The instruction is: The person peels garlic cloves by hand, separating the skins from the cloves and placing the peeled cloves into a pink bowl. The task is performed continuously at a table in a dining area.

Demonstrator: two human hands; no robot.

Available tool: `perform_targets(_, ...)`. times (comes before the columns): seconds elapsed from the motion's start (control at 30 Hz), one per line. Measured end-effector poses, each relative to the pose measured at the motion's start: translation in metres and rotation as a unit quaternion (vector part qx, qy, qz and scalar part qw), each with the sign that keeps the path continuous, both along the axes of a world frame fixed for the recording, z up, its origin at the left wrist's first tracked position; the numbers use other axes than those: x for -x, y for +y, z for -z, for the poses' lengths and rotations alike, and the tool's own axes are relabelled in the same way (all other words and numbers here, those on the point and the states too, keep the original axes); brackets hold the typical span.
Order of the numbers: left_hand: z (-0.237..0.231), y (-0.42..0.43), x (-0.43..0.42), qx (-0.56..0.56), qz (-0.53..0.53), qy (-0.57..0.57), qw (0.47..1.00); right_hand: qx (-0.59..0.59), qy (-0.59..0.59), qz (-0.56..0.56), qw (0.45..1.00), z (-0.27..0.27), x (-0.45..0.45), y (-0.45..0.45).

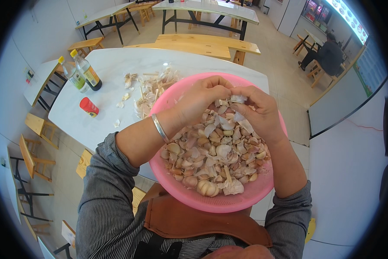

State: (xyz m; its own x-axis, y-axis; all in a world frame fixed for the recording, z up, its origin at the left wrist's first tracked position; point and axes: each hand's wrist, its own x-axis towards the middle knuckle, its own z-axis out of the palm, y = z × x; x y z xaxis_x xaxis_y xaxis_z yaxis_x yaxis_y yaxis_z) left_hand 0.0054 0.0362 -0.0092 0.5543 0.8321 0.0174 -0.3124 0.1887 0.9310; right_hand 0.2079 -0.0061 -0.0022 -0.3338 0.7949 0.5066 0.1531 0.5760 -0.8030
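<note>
A pink plastic basket [210, 207] full of garlic cloves [194, 155] and papery skins lies before me, over the near edge of the table. Both my hands meet above its far part. My left hand [210, 94], with a silver bangle on the wrist, has its fingertips pinched together at some garlic. In my right hand [258, 106], thumb and forefinger pinch a piece of whitish garlic skin [238, 99]. Cloves show just beneath the fingers; how much each hand holds is partly hidden. Whole garlic bulbs [208, 188] rest near the basket's close side.
On the white table [116, 64], garlic peelings [148, 94] are heaped left of the basket. Two yellow-capped bottles [88, 73] and a red-lidded container [89, 107] stand farther left. Wooden benches [210, 43] are beyond the table. A person [330, 55] sits at the far right.
</note>
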Motion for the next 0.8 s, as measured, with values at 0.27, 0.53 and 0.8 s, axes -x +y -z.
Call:
perform_targets(0.27,0.011,0.006,-0.001,-0.079,0.011,0.035,0.996,-0.006,-0.044,0.023,0.999,-0.001,-0.004,0.0)
perform_targets(0.53,0.002,-0.001,0.001,-0.032,0.009,0.028,0.999,0.001,-0.013,0.009,1.0,0.0,0.0,-0.001)
perform_targets(0.8,0.009,0.002,0.0,-0.126,0.008,0.1,0.987,-0.034,-0.098,0.025,0.994,-0.004,0.0,-0.003)
